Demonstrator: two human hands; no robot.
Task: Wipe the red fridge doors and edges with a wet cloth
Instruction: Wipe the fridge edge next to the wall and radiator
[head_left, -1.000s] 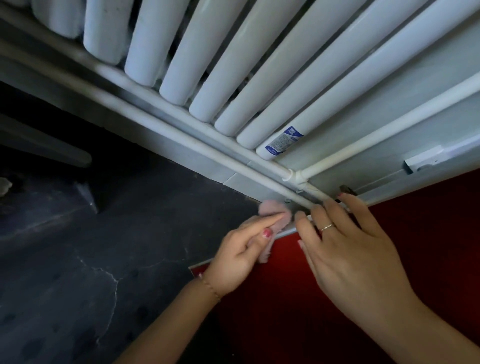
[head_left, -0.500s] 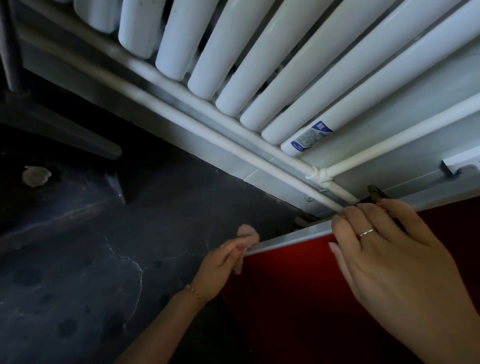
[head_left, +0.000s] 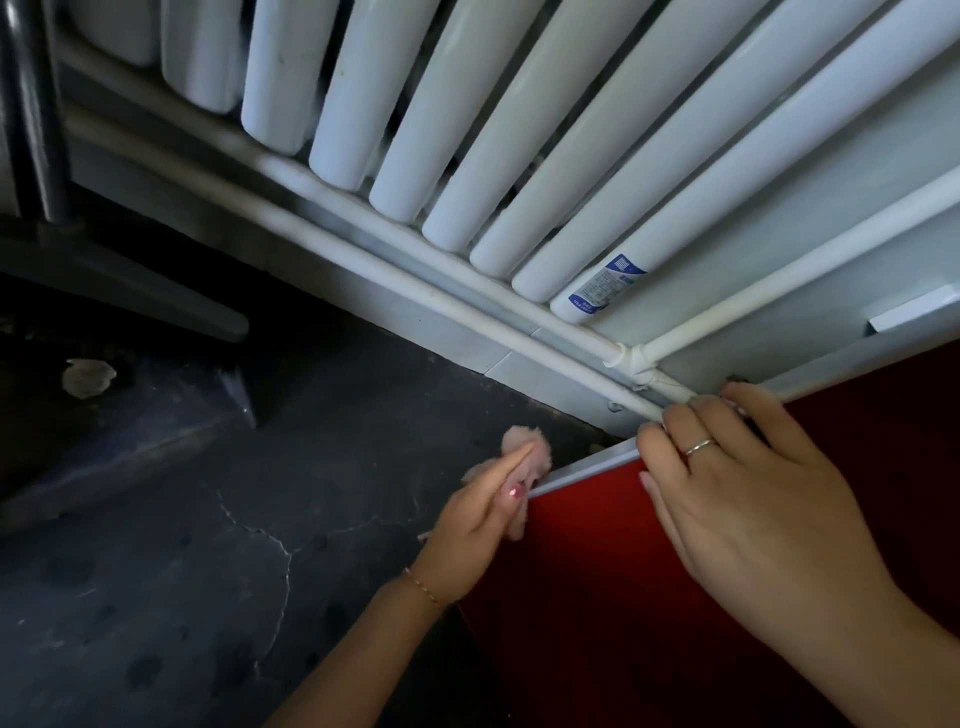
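Note:
The red fridge (head_left: 613, 582) fills the lower right, seen from above, with a pale grey strip (head_left: 587, 470) along its top edge. My left hand (head_left: 478, 525) pinches a small pink cloth (head_left: 524, 452) against the left corner of that strip. My right hand (head_left: 743, 499), a ring on one finger, rests on the fridge with its fingers hooked over the strip further right.
A white radiator (head_left: 467, 156) and its white pipes (head_left: 467, 312) run along the wall just behind the fridge. The floor (head_left: 182, 571) at the left is dark cracked concrete. A crumpled pale scrap (head_left: 88, 376) lies by a dark metal frame (head_left: 130, 291).
My left hand has slid the cloth leftward along the fridge's top edge, from beside my right hand to the corner. My right hand has kept its hold on the edge.

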